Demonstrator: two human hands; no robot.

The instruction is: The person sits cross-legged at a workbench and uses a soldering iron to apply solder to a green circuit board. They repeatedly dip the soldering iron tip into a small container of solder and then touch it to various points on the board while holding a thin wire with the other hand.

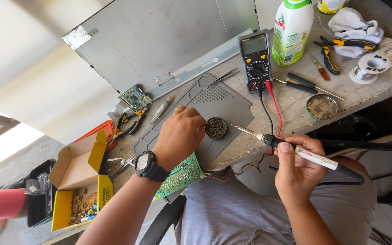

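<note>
Soldering iron poised over a cluttered repair bench

The right hand [298, 170] is clamped on the soldering iron [296, 152], light, stiff, best held by its handle, near the bench [296, 109] edge; the left hand [180, 136], curled together, pinches something hidden beside the small tin [216, 128], covering most of the green circuit board [180, 176].

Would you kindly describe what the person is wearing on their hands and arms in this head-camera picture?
Both forearms are bare, with no sleeves or gloves in view. The left hand has a thin metal ring on one finger, and a chunky black digital wristwatch with a round face sits on that wrist. The right hand shows no ring, watch or band.
</note>
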